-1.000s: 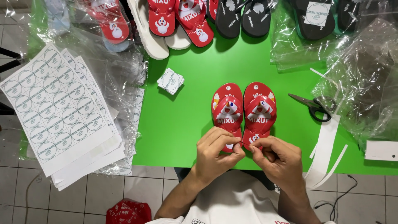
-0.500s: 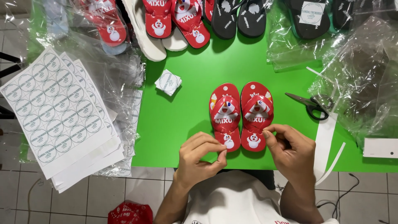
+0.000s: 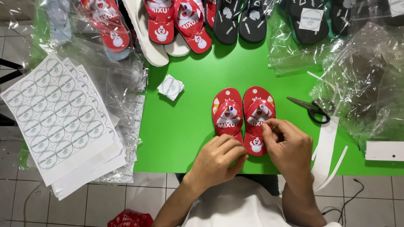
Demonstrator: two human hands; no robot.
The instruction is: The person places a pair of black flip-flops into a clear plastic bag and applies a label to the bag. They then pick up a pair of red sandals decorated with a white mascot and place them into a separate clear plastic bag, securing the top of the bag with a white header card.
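Note:
A pair of small red sandals with cartoon prints lies side by side on the green table [image 3: 185, 126]: the left sandal [image 3: 227, 112] and the right sandal [image 3: 257, 110]. My right hand [image 3: 288, 147] rests over the right sandal's heel. Its thumb and forefinger are pinched on a small pale sticker [image 3: 264, 124] at the strap. My left hand [image 3: 219, 162] lies at the left sandal's heel with its fingers curled in, and I see nothing in it.
Black scissors [image 3: 312, 109] lie right of the sandals, with white paper strips [image 3: 326, 147] below them. A small stack of square stickers [image 3: 171, 87] sits to the upper left. Sheets of round stickers [image 3: 54, 117] lie at the far left. More sandals [image 3: 185, 21] and clear plastic bags [image 3: 362, 80] fill the back and right.
My two hands were joined in front of the sandals' heels and have come apart. The right hand has moved up onto the right sandal, while the left stays near the front edge.

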